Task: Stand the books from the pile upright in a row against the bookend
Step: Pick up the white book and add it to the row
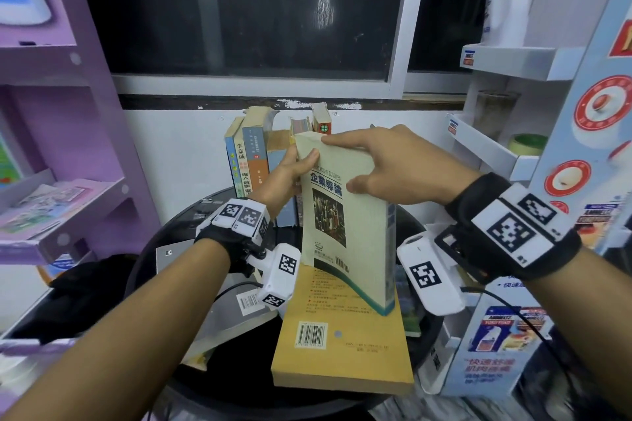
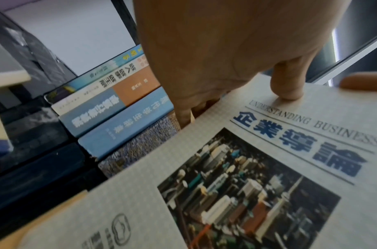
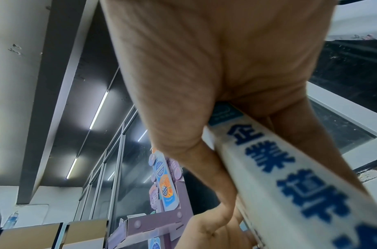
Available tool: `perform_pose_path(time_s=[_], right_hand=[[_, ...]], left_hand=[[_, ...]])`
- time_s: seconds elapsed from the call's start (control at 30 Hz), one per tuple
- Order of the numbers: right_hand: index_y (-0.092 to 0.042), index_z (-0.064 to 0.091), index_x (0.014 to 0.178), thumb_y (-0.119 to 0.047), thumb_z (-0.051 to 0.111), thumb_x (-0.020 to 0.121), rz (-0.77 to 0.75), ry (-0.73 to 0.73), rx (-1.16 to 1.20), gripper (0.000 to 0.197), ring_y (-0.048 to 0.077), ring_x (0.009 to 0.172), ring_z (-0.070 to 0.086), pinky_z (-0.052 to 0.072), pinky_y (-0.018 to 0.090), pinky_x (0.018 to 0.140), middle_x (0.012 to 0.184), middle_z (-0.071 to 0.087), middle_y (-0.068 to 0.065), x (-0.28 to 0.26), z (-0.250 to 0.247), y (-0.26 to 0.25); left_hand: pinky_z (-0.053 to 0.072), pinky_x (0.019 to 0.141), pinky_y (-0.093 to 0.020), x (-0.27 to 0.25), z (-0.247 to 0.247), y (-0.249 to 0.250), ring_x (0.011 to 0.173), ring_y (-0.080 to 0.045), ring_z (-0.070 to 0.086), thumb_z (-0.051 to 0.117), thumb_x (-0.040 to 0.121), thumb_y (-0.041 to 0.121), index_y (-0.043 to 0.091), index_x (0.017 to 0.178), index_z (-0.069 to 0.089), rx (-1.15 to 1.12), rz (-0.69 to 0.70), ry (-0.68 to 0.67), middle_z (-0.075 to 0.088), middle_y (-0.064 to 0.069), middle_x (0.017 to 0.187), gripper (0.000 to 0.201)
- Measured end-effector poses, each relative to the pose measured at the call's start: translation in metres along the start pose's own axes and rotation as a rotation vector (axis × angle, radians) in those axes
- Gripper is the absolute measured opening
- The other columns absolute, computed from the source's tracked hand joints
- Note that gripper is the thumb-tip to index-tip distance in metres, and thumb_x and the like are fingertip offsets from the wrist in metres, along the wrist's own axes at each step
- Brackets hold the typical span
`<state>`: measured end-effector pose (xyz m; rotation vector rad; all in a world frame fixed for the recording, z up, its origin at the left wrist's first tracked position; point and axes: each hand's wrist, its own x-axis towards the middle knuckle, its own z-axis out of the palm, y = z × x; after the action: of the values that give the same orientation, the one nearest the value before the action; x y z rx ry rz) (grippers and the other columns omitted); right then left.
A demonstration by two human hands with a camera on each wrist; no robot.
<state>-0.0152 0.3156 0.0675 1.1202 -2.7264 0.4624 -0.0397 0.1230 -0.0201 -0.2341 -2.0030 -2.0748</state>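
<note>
Both hands, left hand (image 1: 294,169) and right hand (image 1: 393,164), pinch the cream business textbook (image 1: 345,215) upright, steering it toward the far row of standing books (image 1: 253,154).

Pale book (image 1: 345,215) in both hands: paper cover, fine woven-look check texture, matt; city photo panel printed on it slightly glossier. Spine (image 3: 289,170) smooth, pale, blue print, faint sheen. Yellow book (image 1: 345,352) lying flat beneath: matt card cover, page block rough-edged. Row of upright books (image 1: 253,161): paper spines, some worn and frayed at top. Round table (image 1: 239,396): black, smooth, slight gloss. Wrist straps (image 1: 513,243): black cloth, white hard plastic marker blocks. Purple shelf (image 1: 61,133): matt cardboard look.
</note>
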Motion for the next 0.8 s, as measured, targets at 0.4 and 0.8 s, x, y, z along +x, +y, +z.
perform_pose_path(time_s=[0.4,0.8], right_hand=[[-0.043,0.056,0.129,-0.021,0.07,0.086,0.131,0.142,0.253,0.051,0.012,0.099,0.055,0.041,0.01,0.058,0.133,0.056,-0.007,-0.003,-0.005,0.034],[-0.043,0.061,0.124,-0.022,0.071,0.085,0.241,0.195,0.243,0.045,0.014,0.093,0.057,0.046,0.016,0.056,0.125,0.057,-0.006,0.008,-0.019,0.063]], left_hand=[[0.036,0.109,-0.036,0.04,-0.02,0.019,0.125,-0.012,0.045,0.062,0.091,0.023,0.021,0.138,0.046,0.418,0.122,0.205,0.05,0.0,0.138,0.05],[0.027,0.112,-0.039,0.088,-0.014,0.014,0.138,-0.021,0.033,0.063,0.09,0.033,0.029,0.141,0.044,0.712,0.108,0.155,0.038,-0.004,0.149,0.055]])
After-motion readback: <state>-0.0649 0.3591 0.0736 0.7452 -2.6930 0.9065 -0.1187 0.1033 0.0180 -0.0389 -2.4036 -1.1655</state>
